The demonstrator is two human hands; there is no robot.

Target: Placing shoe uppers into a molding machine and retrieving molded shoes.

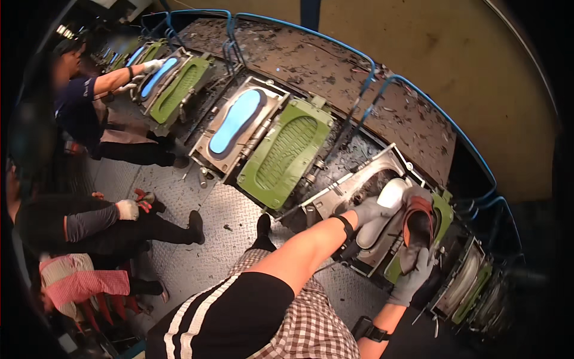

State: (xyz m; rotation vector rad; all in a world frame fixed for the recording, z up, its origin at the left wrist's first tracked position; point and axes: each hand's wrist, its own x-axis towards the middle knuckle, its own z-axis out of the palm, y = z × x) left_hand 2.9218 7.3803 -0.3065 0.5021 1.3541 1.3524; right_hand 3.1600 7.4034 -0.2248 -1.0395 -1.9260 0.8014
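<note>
My left hand (369,213), in a grey glove, reaches over an opened metal mould (341,200). Its fingers close on a pale, sole-shaped piece (393,192), white where the light strikes it. Beside it, my gloved right hand (416,276) grips the lower end of a dark brown and reddish shoe (418,222). The shoe's opening faces up, and its greyish end lies close to the white piece. Below my left hand is a grey sole shape (371,232); whether it joins the white piece is hidden. The mould's green half (442,214) shows behind the shoe.
Left of me stands another mould with a bright blue sole (237,122) and a green patterned plate (286,152). Blue rails (323,37) border a scrap-strewn platform (418,119). A co-worker (84,99) handles a farther mould; others sit at left. More moulds (463,281) continue right.
</note>
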